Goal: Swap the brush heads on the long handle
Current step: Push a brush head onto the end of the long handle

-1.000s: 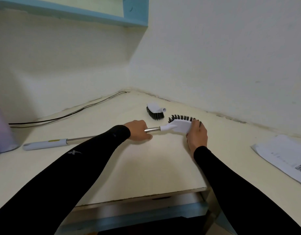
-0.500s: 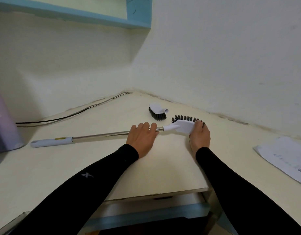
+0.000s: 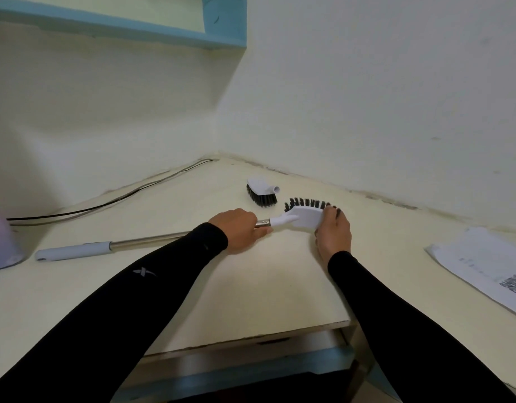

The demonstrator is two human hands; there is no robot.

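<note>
Half a second ago the left hand (image 3: 239, 228) lay flat-fingered by the long handle (image 3: 140, 239); now its grip is curled round the metal shaft beside the joint. The right hand (image 3: 334, 231) holds the attached brush head (image 3: 305, 215) on the counter (image 3: 251, 286). Farther back lie the spare brush head (image 3: 262, 192) and a black cable (image 3: 120, 199); papers (image 3: 483, 263) sit right.
</note>
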